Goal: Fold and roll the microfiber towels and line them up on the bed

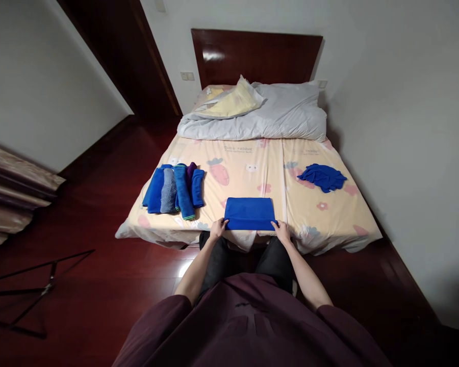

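Observation:
A blue towel (250,210) lies flat in a folded rectangle at the near edge of the bed, with a narrow folded band along its near side. My left hand (218,228) pinches the near left corner of this towel. At the near right corner, my right hand (281,231) grips it the same way. Left of it rests a row of several rolled or folded towels (169,191) in blue, grey and purple. A crumpled blue cloth (323,177) sits to the right, apart from both hands.
The bed (237,168) has a strawberry-print sheet. A grey quilt (290,112) and a yellow pillow (235,100) lie by the dark headboard (260,57). Black tripod legs (30,292) stand on the floor at left, below a curtain (15,196). A wall runs close along the right.

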`<state>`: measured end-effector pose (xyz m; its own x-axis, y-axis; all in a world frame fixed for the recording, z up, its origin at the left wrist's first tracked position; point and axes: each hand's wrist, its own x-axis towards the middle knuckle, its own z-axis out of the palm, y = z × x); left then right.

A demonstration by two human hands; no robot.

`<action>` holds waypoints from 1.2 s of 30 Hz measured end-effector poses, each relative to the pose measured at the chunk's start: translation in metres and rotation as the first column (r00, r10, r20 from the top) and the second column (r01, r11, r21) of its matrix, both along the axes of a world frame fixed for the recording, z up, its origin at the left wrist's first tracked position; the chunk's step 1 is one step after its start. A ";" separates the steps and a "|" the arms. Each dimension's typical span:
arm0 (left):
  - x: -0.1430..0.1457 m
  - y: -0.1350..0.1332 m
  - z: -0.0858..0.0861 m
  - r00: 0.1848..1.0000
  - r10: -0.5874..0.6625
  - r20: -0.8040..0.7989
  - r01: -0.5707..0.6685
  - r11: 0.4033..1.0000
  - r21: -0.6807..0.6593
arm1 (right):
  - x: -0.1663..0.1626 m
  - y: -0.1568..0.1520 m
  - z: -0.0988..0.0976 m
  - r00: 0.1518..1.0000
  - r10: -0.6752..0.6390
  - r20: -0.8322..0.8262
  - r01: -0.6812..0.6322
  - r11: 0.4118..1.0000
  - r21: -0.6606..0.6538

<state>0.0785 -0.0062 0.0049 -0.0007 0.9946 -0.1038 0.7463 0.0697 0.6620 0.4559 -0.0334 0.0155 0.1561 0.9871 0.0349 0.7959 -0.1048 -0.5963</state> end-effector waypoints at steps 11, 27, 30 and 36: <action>0.000 0.000 0.007 1.000 -0.001 -0.006 0.001 1.000 -0.019 | -0.004 0.000 0.003 0.994 -0.026 0.108 0.030 0.999 -0.038; -0.002 -0.003 0.004 1.000 0.011 -0.010 -0.011 1.000 -0.001 | -0.006 0.003 0.010 0.996 -0.069 0.052 0.073 0.994 -0.078; -0.001 -0.003 0.006 0.999 0.027 -0.021 -0.027 1.000 -0.009 | -0.007 0.003 0.013 0.996 -0.071 0.056 0.075 0.994 -0.083; 0.003 -0.005 0.010 0.998 0.066 0.016 -0.066 0.998 0.006 | -0.011 0.006 0.020 0.993 -0.095 0.075 0.106 0.980 -0.167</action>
<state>0.0818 -0.0112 0.0153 -0.0644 0.9931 -0.0983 0.7298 0.1141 0.6740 0.4445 -0.0274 0.0351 0.2578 0.9589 -0.1184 0.8134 -0.2815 -0.5090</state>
